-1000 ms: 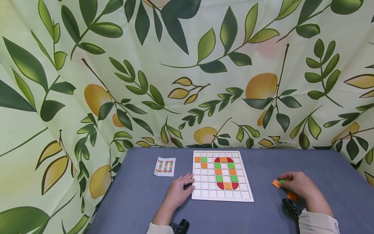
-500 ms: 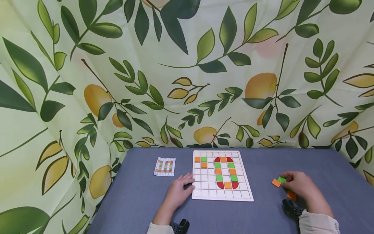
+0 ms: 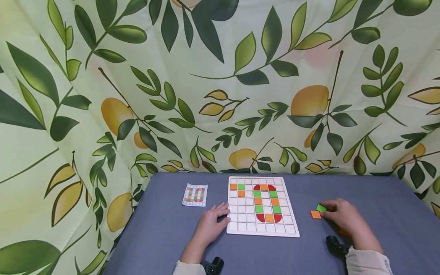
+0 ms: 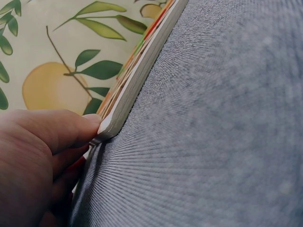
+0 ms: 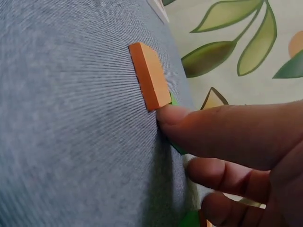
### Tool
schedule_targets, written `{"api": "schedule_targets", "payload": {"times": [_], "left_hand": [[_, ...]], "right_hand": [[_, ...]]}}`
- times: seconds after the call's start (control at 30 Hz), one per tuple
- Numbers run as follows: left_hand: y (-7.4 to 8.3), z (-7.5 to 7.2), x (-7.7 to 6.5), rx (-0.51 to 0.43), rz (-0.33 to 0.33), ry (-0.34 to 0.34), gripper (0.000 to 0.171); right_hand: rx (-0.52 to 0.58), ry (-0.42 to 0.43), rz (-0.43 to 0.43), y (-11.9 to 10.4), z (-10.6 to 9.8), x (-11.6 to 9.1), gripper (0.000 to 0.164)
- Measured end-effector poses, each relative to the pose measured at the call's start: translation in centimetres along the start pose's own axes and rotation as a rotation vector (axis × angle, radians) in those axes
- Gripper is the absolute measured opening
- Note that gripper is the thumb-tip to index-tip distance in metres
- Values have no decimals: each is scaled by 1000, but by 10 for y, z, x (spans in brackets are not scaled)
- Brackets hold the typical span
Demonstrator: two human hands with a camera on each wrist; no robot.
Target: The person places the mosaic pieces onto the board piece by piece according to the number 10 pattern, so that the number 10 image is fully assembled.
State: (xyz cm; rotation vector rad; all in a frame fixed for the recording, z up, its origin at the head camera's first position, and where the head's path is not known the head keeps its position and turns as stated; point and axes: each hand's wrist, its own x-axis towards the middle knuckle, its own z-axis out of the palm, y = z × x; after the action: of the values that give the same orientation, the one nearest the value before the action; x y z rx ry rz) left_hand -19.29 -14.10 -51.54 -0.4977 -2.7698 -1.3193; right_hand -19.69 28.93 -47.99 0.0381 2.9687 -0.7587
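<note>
A white grid board [image 3: 241,228] lies on the table, with orange, green and red tiles forming a ring on its right and a few tiles at the upper left. My left hand [image 3: 212,223] rests against the board's left edge, the thumb touching it near a corner in the left wrist view. To the right of the board, my right hand [image 3: 342,215] holds a green tile [image 3: 321,207] at its fingertips. The thumb tip is right at the corner of an orange square tile [image 5: 150,75] beside it. More tiles are mostly hidden under this hand.
A small paper card [image 3: 194,195] printed with a coloured grid pattern lies left of the board. The blue-grey table [image 3: 275,256] ends at a leaf-and-fruit patterned cloth [image 3: 192,95] behind it. Another orange tile [image 3: 344,232] shows partly under the right wrist.
My right hand has slid left toward the board, and the green and orange tiles at its fingertips have moved along with it. The left hand stays at the board's edge.
</note>
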Motion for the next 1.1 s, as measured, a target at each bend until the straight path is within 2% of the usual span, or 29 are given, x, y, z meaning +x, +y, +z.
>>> {"api": "schedule_targets", "payload": {"times": [0.1,0.23,0.4,0.63,1.1], "left_hand": [[0,0,0,0,1,0,26],[0,0,0,-2,-2,0,26],[-1,0,0,-9,-10,-3,26],[-2,0,0,-11,-20,-5,27],[-1,0,1,-7,-5,-6,27]], "right_hand": [[4,-20,55,-1,-1,0,51],[-9,0,90,0,-1,0,47],[-26,23,90,-1,2,3,43],[-22,37,97,-1,5,7,45],[-59,59,59,-3,8,7,39]]}}
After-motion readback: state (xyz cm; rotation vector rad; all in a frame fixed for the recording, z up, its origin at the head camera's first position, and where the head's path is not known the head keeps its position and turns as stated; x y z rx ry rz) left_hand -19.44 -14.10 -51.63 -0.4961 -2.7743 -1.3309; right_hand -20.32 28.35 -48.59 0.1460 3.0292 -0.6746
